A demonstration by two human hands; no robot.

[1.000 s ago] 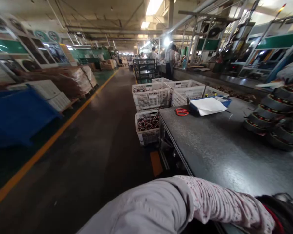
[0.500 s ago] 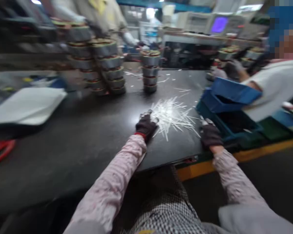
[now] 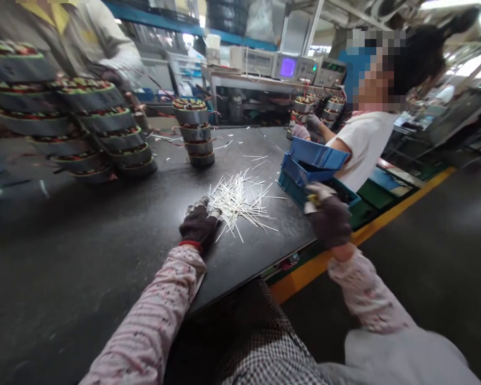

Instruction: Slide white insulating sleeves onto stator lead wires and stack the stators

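A loose heap of thin white strips [image 3: 240,200] lies on the dark table [image 3: 104,235] near its front corner. My left hand [image 3: 198,224], in a dark glove, rests on the table at the heap's left edge, fingers curled and touching the strips. My right hand [image 3: 331,216], also gloved, hangs just off the table's right edge beside the stacked blue bins [image 3: 312,160]. Its fingers are curled round something small and pale that I cannot make out.
Stacks of wound round stators [image 3: 104,128] stand at the back left, and a smaller stack [image 3: 194,131] at the middle back. A person in a white shirt [image 3: 364,144] works at the right. Another person [image 3: 88,32] stands behind the left stacks. Test instruments [image 3: 288,67] sit beyond.
The view swung from the aisle to the table and has now steadied. My left hand stays at the strips; my right hand has lifted toward the blue bins.
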